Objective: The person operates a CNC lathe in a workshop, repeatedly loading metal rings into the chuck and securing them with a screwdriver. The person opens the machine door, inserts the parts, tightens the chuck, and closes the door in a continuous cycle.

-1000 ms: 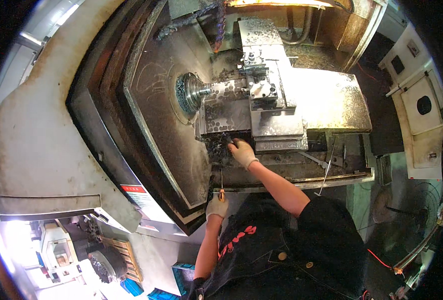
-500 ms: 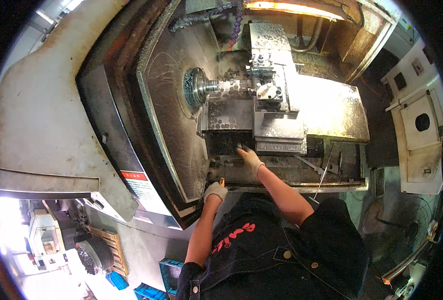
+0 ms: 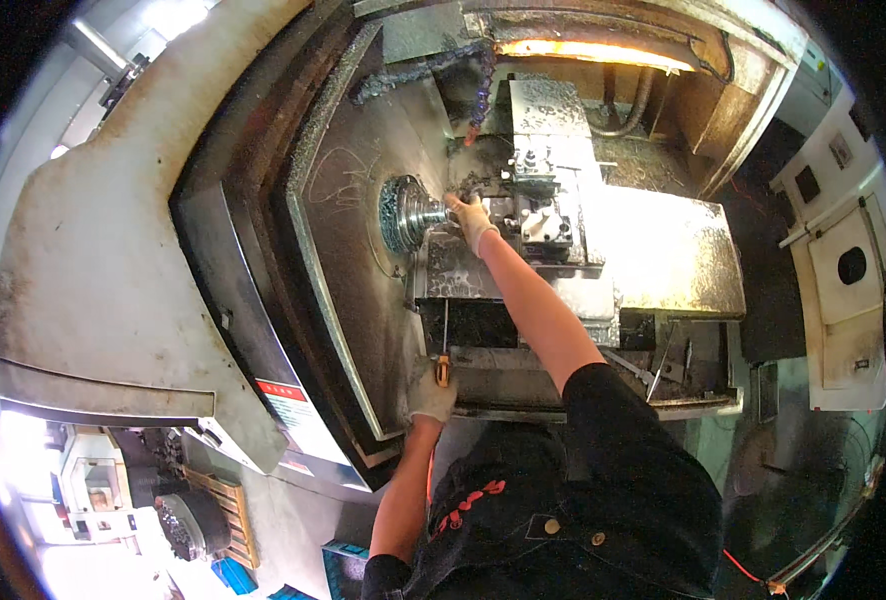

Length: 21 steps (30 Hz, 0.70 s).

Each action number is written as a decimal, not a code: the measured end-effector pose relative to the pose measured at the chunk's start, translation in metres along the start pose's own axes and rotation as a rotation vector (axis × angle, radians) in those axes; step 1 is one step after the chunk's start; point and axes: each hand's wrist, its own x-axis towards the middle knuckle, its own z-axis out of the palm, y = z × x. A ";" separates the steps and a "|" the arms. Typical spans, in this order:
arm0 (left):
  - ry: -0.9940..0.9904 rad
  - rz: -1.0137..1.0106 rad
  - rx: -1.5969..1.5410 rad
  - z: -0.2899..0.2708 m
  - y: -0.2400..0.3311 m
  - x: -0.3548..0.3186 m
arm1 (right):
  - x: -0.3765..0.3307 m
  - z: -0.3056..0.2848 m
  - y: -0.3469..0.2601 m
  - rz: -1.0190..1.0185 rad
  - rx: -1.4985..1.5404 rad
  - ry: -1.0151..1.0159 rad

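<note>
My left hand (image 3: 431, 395), in a light glove, is closed around the orange handle of a screwdriver (image 3: 443, 370) at the machine's front edge. The tool's thin shaft points away from me. My gloved right hand (image 3: 472, 218) reaches far into the lathe, its fingers curled at the end of the round metal part that sticks out of the chuck (image 3: 405, 214). Those fingers hide what is between them. Just right of this hand stands the tool post (image 3: 543, 226) on its slide.
A sliding door (image 3: 253, 330) stands to the left. A hose (image 3: 484, 90) hangs at the back below a glowing lamp (image 3: 593, 52). The flat metal cover (image 3: 678, 250) lies right of the slide. A thin rod (image 3: 661, 360) leans at the front right.
My right hand has moved from the dark gap below the slide, away from me and left, up to the chuck. My left hand stays near the front edge; its screwdriver now shows more clearly.
</note>
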 end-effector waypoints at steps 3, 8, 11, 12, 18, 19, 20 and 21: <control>0.076 0.057 -0.089 -0.026 0.029 0.011 | 0.014 0.007 0.006 -0.022 0.193 -0.059; 0.118 -0.023 -0.058 -0.050 0.038 0.021 | -0.018 0.034 -0.010 -0.129 0.110 0.016; 0.102 0.016 -0.040 -0.044 0.049 0.045 | 0.017 0.014 0.020 -0.288 -0.128 0.129; 0.109 0.038 -0.030 -0.043 0.051 0.051 | 0.027 0.008 0.030 -0.399 -0.365 0.110; 0.042 -0.026 -0.015 -0.061 0.045 0.073 | -0.020 0.048 0.027 -0.220 0.150 0.039; -0.003 -0.027 -0.024 -0.062 0.045 0.079 | -0.023 0.039 0.024 -0.210 0.071 -0.018; 0.019 0.017 0.065 -0.061 0.062 0.085 | -0.014 0.022 0.033 -0.199 0.064 0.078; 0.029 0.015 0.056 -0.060 0.066 0.093 | -0.013 0.019 0.034 -0.192 0.072 0.148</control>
